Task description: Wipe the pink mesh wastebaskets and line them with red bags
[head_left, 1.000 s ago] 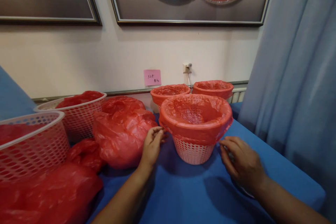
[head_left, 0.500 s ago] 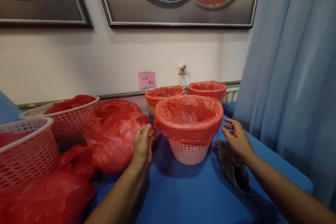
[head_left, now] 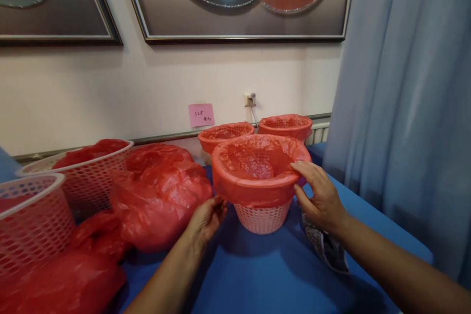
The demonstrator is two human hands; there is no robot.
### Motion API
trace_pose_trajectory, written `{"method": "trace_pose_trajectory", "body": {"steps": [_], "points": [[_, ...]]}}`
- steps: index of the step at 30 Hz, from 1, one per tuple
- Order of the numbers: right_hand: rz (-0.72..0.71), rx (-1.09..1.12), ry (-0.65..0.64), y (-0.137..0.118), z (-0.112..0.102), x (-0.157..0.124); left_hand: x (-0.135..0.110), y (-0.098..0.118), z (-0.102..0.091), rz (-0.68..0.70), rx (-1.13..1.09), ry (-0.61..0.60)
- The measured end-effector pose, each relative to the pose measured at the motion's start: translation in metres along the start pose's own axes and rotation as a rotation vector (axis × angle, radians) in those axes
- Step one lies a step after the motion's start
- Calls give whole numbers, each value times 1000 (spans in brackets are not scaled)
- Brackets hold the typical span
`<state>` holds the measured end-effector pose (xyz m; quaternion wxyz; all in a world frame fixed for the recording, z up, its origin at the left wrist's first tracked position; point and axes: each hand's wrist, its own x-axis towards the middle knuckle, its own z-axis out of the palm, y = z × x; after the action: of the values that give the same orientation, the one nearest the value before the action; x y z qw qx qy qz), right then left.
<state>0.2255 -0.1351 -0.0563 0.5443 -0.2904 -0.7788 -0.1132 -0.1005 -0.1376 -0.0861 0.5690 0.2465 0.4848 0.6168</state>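
Note:
A small white plastic basket [head_left: 262, 219] stands upright on the blue-covered table, with a red plastic bag [head_left: 253, 192] lining it and folded down over its rim. My left hand [head_left: 206, 218] is at the lower left edge of the folded bag, its fingertips pinched together on the plastic. On the right side, my right hand [head_left: 319, 197] grips the bag-covered rim, fingers over the top and thumb lower on the outside. Beneath that hand lies a dark grey cloth-like item [head_left: 326, 248], partly hidden.
Two more red-lined baskets, one on the left [head_left: 225, 133] and one on the right [head_left: 285, 123], stand behind. Full red bags [head_left: 158, 201] and larger white baskets [head_left: 86, 169] crowd the left. A blue curtain [head_left: 401, 108] hangs on the right; the wall is behind.
My right hand has moved left onto the basket's rim. My left hand has dropped slightly and closed at the bag's lower edge. The view has shifted a little.

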Motion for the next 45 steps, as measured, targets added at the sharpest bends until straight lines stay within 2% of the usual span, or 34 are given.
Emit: {"method": "trace_pose_trajectory", "body": {"steps": [3, 5, 7, 11, 13, 17, 21, 25, 27, 29, 32, 37, 40, 45], "points": [[36, -53, 23, -1, -2, 3, -9, -8, -5, 7, 25, 65], [40, -68, 17, 0, -5, 10, -16, -21, -6, 39, 62, 81], [-8, -13, -57, 3, -7, 21, -21, -40, -9, 82, 153, 92], [-125, 154, -288, 18, -11, 45, -23, -77, -15, 140, 351, 84], [-152, 201, -301, 25, -15, 55, -21, -86, -18, 153, 393, 52], [-137, 181, -171, 28, -42, 65, -20, -90, -22, 170, 461, -19], [-59, -12, -32, 26, -96, 68, -21, -92, -23, 180, 482, -36], [23, -275, 185, 39, -145, 63, -23, -94, -21, 162, 520, -84], [78, -375, 222, 52, -161, 55, -23, -94, -20, 171, 535, -94], [127, -445, 179, 69, -169, 41, -24, -93, -19, 180, 544, -100], [138, -486, 84, 99, -169, 12, -24, -92, -19, 184, 546, -99], [184, -458, -22, 141, -149, -30, -26, -91, -18, 173, 530, -98], [231, -425, -50, 152, -137, -34, -25, -91, -19, 169, 534, -102], [253, -344, -102, 160, -123, -17, -23, -94, -22, 171, 566, -129]]}}
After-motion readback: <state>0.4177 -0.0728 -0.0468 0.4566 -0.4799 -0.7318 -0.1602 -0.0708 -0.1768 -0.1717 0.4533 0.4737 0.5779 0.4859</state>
